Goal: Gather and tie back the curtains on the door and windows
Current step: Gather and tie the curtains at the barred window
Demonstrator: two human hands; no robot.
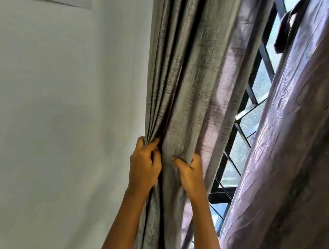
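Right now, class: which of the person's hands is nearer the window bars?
Right. The right hand grips the curtain beside the window bars; the left hand grips its folds on the wall side, farther off.

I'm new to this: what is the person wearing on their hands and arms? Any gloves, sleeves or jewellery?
Nothing shows. The left hand and right hand are bare: no gloves, rings or watch in view. Both forearms are uncovered down to the picture's bottom edge, so no sleeve appears; anything worn higher up is out of frame.
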